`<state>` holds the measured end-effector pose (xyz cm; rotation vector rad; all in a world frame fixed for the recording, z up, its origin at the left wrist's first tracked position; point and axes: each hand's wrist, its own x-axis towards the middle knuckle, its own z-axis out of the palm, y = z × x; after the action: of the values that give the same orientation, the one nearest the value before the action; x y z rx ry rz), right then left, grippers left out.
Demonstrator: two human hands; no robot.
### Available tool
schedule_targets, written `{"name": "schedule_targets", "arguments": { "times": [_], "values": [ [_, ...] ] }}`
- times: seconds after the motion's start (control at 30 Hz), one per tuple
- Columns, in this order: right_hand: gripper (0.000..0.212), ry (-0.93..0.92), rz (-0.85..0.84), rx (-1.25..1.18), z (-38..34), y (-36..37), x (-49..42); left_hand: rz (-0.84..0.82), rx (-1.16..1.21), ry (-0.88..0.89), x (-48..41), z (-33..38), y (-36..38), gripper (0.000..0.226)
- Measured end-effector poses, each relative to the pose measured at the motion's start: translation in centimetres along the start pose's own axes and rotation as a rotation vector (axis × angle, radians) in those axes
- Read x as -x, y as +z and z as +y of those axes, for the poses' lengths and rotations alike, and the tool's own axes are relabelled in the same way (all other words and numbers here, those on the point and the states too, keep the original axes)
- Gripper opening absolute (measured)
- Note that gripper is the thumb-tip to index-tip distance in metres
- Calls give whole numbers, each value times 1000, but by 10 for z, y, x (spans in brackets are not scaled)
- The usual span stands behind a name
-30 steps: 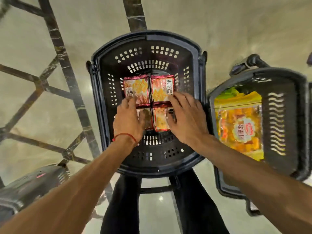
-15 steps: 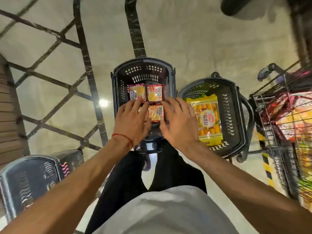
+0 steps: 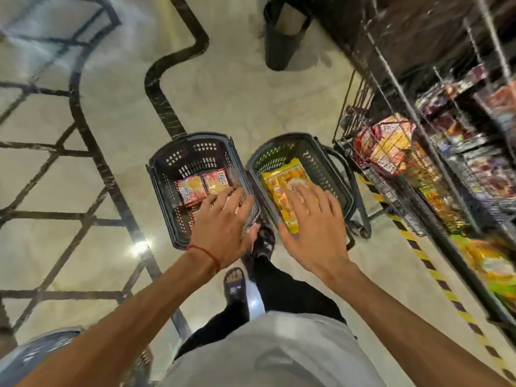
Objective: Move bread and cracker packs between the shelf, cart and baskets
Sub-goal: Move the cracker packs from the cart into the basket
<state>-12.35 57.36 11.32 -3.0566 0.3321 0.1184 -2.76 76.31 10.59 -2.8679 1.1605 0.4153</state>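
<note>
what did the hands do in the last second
The right hand moved off the cracker packs, rightward to above the yellow bread pack in the neighbouring basket. The left hand stayed open over the cracker basket. Packs and baskets kept their places; neither hand holds anything.

The floor (image 3: 251, 101) was pale, glossy, marble-like stone, crossed by dark veined bands (image 3: 156, 88) that formed angular lattice shapes on the left and one curving line toward the top. A bright spot of glare (image 3: 141, 247) from an overhead light lay on one band. Yellow-and-black striped tape (image 3: 444, 280) ran along the floor beside a tall dark wire shelf (image 3: 405, 51) on the right, and a dark, blurred container (image 3: 279, 54) stood on the floor near the shelf's far end.
</note>
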Motion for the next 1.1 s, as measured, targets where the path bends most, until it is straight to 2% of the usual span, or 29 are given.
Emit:
{"name": "schedule_targets", "arguments": {
  "times": [0.27,0.5,0.8,1.1],
  "values": [
    [68,143,164,-21,69,-21,82,8,-53,198,-9,90,-30,77],
    [67,193,240,55,189,-35,146,95,-89,298,-38,215,-41,73],
    [68,178,211,86,363,-50,200,118,-88,285,-73,395,-47,69],
    [68,112,178,158,490,-60,151,161,-63,247,-161,472,-61,70]
  ]
}}
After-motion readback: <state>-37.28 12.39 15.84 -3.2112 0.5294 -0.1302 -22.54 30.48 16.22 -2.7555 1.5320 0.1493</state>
